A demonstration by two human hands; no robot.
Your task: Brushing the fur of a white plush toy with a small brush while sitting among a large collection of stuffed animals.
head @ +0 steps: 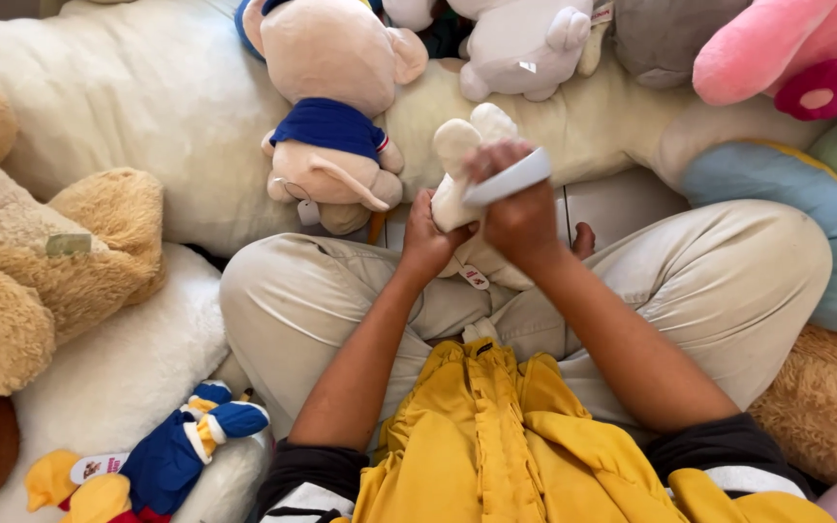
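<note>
I sit cross-legged in beige trousers with a small cream plush toy (459,155) held up over my lap. My left hand (428,240) grips the toy's body from the left and below. My right hand (517,218) is closed on a white flat tool (511,178), perhaps a brush or comb, pressed against the toy's upper part. A white tag (475,278) hangs under the toy. A yellow garment (496,436) lies bunched on my lap.
Plush toys ring me: a pink-beige mouse in a blue shirt (333,107) ahead, a big tan bear (41,261) at left, a blue-and-yellow duck doll (162,460) at lower left, a white toy (520,44), a pink one (787,48) and a blue cushion (806,213) at right.
</note>
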